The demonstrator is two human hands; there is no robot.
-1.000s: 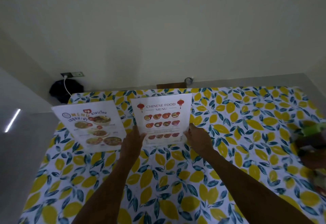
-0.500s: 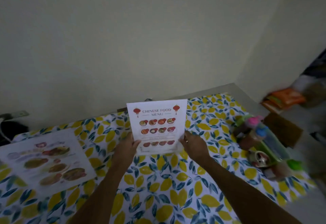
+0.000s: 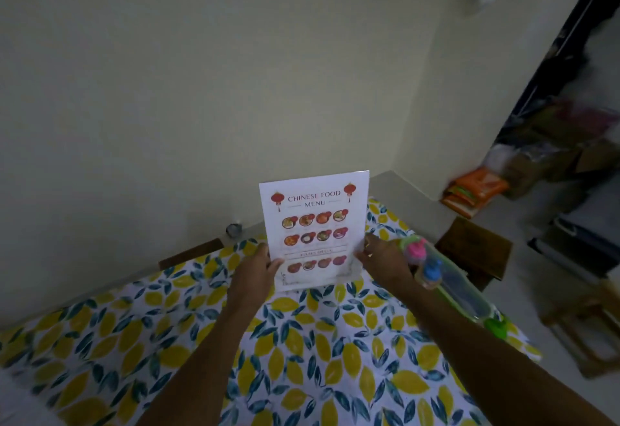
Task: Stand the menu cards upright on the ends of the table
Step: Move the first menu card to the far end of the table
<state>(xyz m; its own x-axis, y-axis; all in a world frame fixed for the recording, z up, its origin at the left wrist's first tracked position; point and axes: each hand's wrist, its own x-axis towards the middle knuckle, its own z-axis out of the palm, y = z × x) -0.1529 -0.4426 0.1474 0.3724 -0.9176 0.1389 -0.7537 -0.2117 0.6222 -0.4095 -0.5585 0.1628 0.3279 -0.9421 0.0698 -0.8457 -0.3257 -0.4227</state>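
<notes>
A white Chinese food menu card (image 3: 314,224) in a clear stand is held upright above the far part of the table (image 3: 302,358), which wears a yellow-and-blue leaf cloth. My left hand (image 3: 253,273) grips its lower left edge and my right hand (image 3: 382,259) grips its lower right edge. The card's base sits at or just above the cloth; I cannot tell if it touches. The second menu card is out of view.
A green tray (image 3: 469,305) with small bottles capped pink (image 3: 416,248) and blue (image 3: 431,271) lies just right of my right hand, along the table's right edge. Beyond it stands a dark wooden stool (image 3: 473,248). The wall runs close behind the table.
My view and both hands have swung right with the Chinese menu card. The other menu card at the left has left the view; the tray and room corner have come in.
</notes>
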